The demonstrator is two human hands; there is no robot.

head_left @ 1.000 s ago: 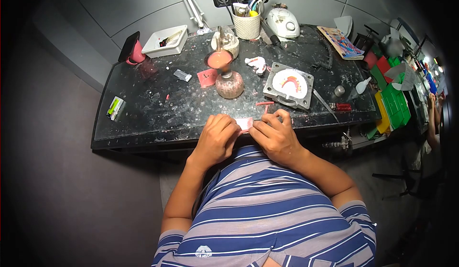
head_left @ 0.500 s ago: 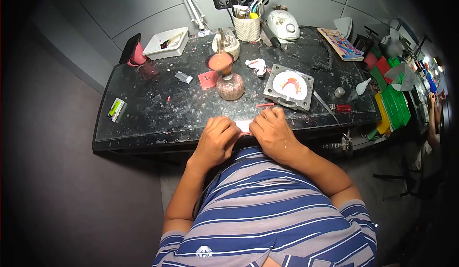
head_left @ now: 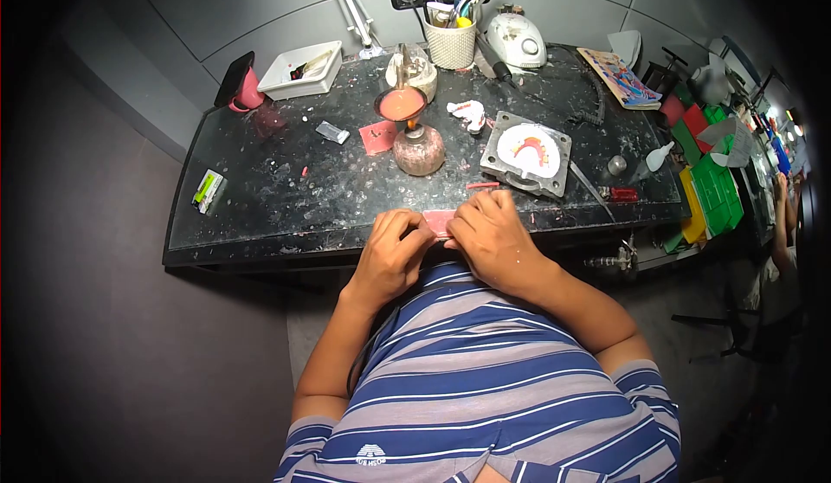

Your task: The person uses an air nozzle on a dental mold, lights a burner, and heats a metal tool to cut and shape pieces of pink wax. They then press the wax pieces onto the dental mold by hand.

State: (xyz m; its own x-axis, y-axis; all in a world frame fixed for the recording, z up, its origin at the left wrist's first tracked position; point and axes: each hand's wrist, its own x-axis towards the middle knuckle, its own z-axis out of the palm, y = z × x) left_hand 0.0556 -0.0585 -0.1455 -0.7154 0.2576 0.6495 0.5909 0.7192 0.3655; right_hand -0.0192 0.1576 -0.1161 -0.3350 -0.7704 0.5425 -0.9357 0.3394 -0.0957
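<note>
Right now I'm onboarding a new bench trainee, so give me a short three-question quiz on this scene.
1. True or false: both hands hold the pink wax piece.
2. What sits right of the glass burner: A) metal flask with a denture mould B) white tray C) green lighter?
3. Which bench edge are the hands at?

Key: 1 true. 2 A. 3 The near edge.

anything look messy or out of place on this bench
Yes: the dark benchtop is speckled all over with pale flecks and pink scraps, such as a stray pink strip near the metal flask. Both hands, left hand and right hand, pinch a small pink sheet at the front edge.
</note>
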